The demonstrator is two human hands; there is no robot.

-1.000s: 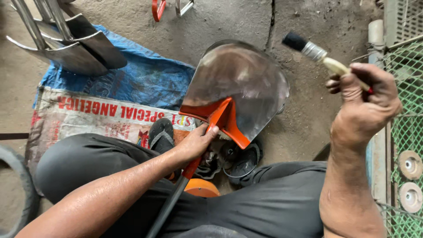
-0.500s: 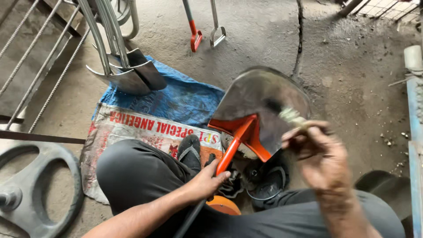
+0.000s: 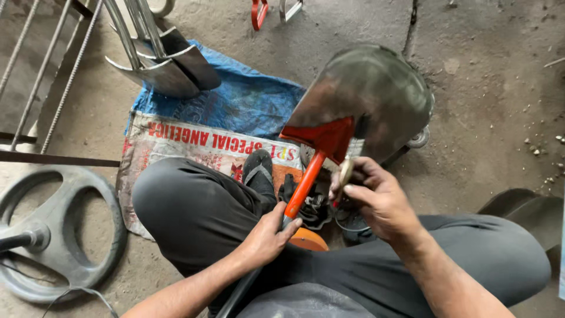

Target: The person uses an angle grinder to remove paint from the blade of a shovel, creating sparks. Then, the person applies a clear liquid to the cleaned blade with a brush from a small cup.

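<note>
Printed white-and-blue sack (image 3: 206,126) lies flat under shovel (image 3: 353,112).

Shovel blade (image 3: 376,94) dull grey metal; socket (image 3: 323,138) glossy orange paint; floor (image 3: 488,118) rough concrete.

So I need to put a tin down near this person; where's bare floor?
Bare concrete right of the shovel blade, and between the sack and blade. Crowded between the knees, around the pots.

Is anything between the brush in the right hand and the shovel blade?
Nothing visible. The right hand holds the brush right against the shovel blade beside its orange socket. The left hand grips the shaft lower down, clear of that spot.
</note>
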